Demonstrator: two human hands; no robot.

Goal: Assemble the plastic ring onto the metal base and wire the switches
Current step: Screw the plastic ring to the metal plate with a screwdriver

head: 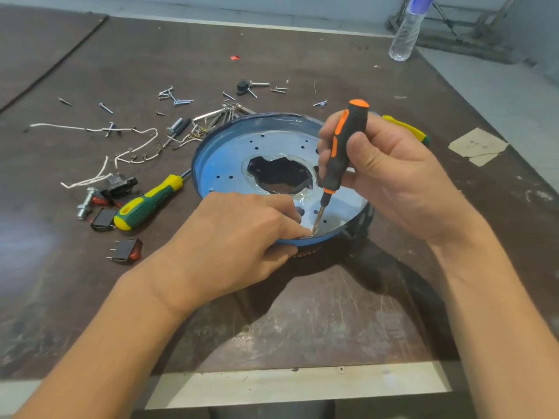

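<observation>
Working the round blue metal base (230, 158) on the dark table (302, 313)

At its near rim the left hand's (242, 231) fingertips close, on what I cannot tell. The right hand (393, 176) grips an orange-and-black screwdriver (341, 146), tip there. Black-and-red rocker switches (128, 251) lie left.

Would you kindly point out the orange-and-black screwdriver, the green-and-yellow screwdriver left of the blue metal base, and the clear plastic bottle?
Orange-and-black screwdriver (343, 143): head view, mid-handle.
Green-and-yellow screwdriver (151, 199): head view, handle grip.
Clear plastic bottle (406, 31): head view, body.
</observation>
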